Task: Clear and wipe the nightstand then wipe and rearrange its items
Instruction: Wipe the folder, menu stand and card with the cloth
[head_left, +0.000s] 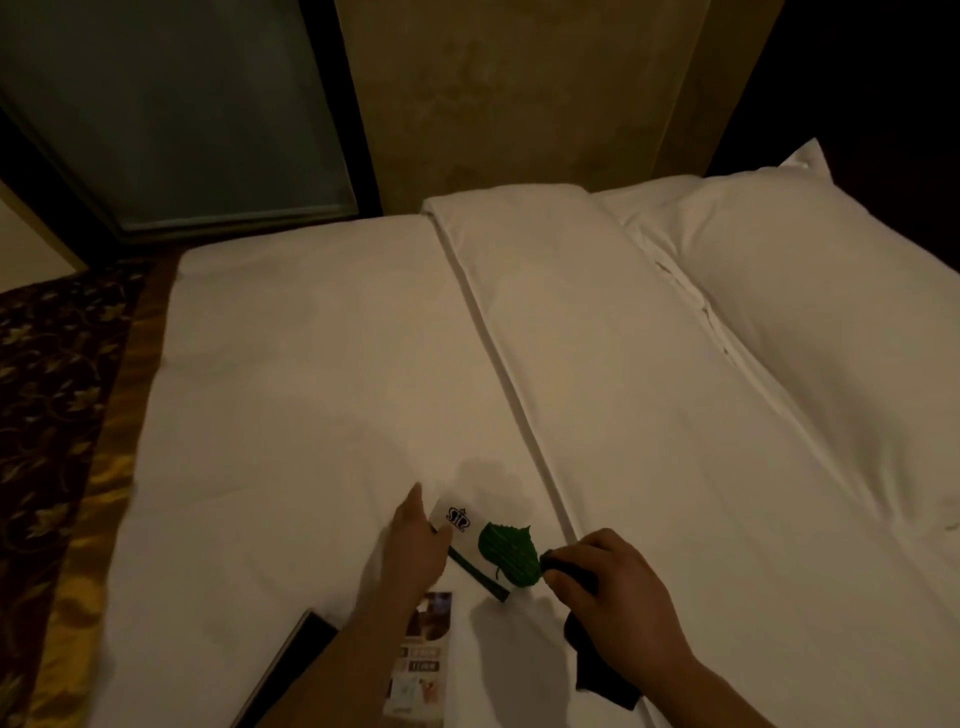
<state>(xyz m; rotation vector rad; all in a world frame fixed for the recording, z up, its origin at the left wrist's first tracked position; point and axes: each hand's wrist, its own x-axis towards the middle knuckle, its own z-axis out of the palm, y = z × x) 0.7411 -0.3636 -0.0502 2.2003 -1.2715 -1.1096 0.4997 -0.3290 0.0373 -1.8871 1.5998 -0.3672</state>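
The left hand (415, 551) lies flat, fingers together, steadying the near edge of a white card (460, 525) with a crown logo on the bed (311, 364). The right hand (610, 587) is clenched around a dark cloth (597, 670), pressing it to a green leaf (506, 553) on the card. A printed leaflet (421, 660) and a dark flat object (291, 654) lie just below. White pillows (805, 291) sit to the right.
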